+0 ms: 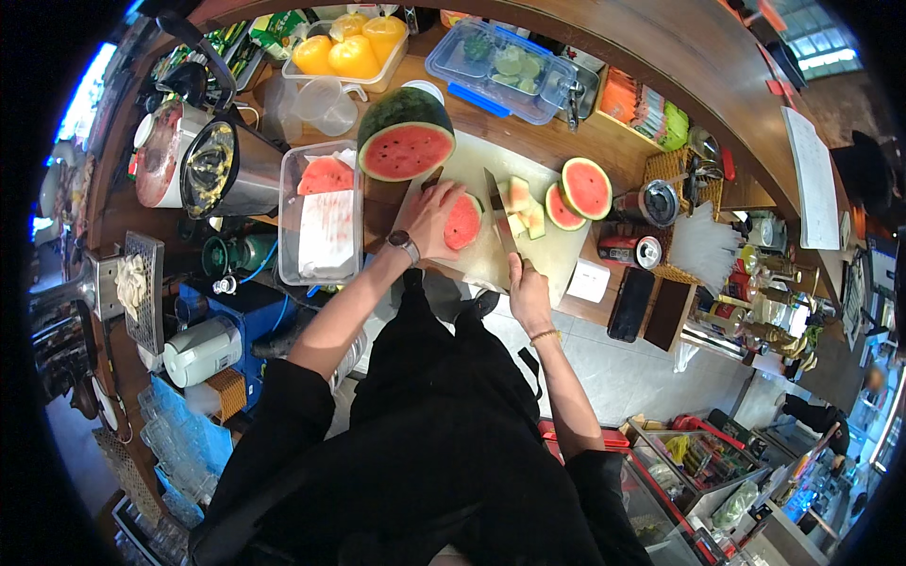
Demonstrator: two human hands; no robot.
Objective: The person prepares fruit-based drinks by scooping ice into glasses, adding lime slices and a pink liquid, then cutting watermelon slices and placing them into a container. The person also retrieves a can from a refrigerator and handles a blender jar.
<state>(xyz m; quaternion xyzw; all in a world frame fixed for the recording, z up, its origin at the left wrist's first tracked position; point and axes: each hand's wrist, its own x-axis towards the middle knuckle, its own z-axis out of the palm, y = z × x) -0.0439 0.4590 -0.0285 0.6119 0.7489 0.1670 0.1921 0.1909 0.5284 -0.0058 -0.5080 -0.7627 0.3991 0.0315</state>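
Note:
My left hand grips a cut watermelon piece on the pale cutting board, its fingers partly hiding the fruit. The handle of a kitchen knife is in my right hand, at the board's near edge. Its long blade points away from me, between the held piece and several pale rind chunks. Two round watermelon slices overlap at the board's right side. Behind my left hand rests a large cut watermelon, its red face towards me.
Left of the board, a clear plastic container holds watermelon and stained white paper. Behind are a plastic jug, a tub of orange bags and a blue-rimmed lidded box. Rightward lie a drink can and a phone.

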